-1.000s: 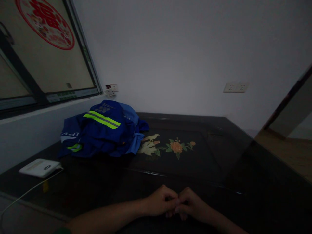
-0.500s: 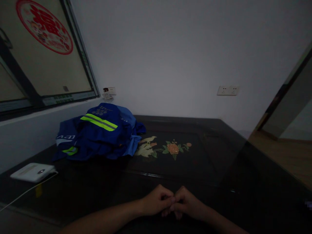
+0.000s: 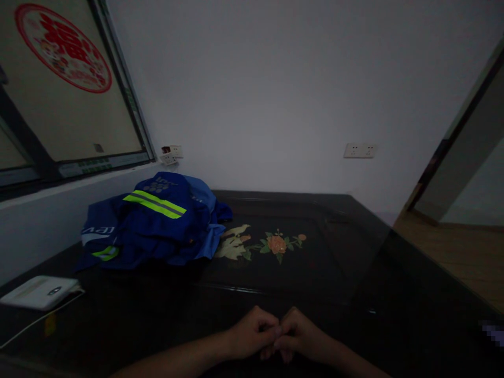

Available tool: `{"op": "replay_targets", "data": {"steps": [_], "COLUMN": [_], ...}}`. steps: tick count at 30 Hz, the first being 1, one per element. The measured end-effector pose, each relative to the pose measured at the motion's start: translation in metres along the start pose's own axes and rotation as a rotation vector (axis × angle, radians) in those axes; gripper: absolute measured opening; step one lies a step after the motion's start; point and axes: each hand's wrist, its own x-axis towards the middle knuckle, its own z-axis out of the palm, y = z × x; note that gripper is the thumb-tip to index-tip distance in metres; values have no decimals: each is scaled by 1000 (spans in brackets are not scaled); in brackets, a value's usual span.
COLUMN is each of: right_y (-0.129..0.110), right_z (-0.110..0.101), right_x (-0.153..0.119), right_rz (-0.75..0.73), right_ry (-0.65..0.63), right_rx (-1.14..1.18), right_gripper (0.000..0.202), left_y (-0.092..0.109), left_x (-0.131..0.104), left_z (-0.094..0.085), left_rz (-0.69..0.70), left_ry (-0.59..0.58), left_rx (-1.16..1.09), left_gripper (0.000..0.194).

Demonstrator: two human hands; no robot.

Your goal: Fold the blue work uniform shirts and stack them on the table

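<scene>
My left hand (image 3: 252,332) and my right hand (image 3: 302,335) meet at the bottom middle, close above or on the dark table (image 3: 334,286). Both are closed, with curled fingers, and their thumbs and fingertips touch each other. No object shows in either one; the dim light hides the inner fingers. Beyond them, an inlaid flower and bird picture (image 3: 276,244) decorates the glossy tabletop. To the far left lies a crumpled blue jacket (image 3: 157,236) with yellow-green reflective strips, apart from both hands.
A white box-like device (image 3: 41,292) with a thin white cable (image 3: 37,320) is at the left edge. A pixelated purple patch (image 3: 493,333) sits at the far right. Wall sockets (image 3: 359,150) and a window (image 3: 79,121) with a red round sticker border the table.
The view has shifted slightly, so the jacket, device and sockets appear a little lower and further left. My hands stay together, almost unchanged.
</scene>
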Motion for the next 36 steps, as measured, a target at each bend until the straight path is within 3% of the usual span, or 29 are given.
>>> {"op": "replay_targets", "data": {"steps": [3,5,7,8,10,12,13,15,18,20,23,27,32,36], "right_y": [-2,-3,-4,-5,-7,-10,-10,-11,-11,-10,-9,-10,-13,-13], "right_z": [0,0,0,0,0,0,1,1,1,1,1,1,0,2], "right_x": [0,0,0,0,-1,-1,-1,-1,0,1,1,0,1,-1], "right_rz": [31,52,70,81,100,110,113,121,123,118,118,135,150,149], "right_ry": [-5,-8,3,11,23,24,22,16,11,12,19,29,18,8], "right_rx": [5,29,48,48,40,32,29,26,32,34,40,30,22,-6], "right_gripper": [57,60,60,59,58,56,56,55,55,54,54,52,52,53], "left_y": [9,23,43,53,68,75,74,66,43,27,8,4,28,62], "left_x": [-2,-8,-20,-28,-47,-72,-86,-118,-163,-182,-186,-171,-155,-137], "left_z": [-3,-14,-35,-52,-95,-149,-177,-231,-290,-312,-326,-327,-311,-279], "left_rz": [-55,-106,-102,-75,-12,33,53,14,-232,-398,-424,-267,-62,33], "left_ry": [-50,-178,-260,-226,62,506,736,1072,1261,1262,1286,1392,1492,1385], "left_rx": [-67,-87,-20,50,222,485,644,982,1258,1252,1164,1037,992,1033], "left_gripper": [67,61,50,43,35,30,29,37,57,64,60,43,38,34]}}
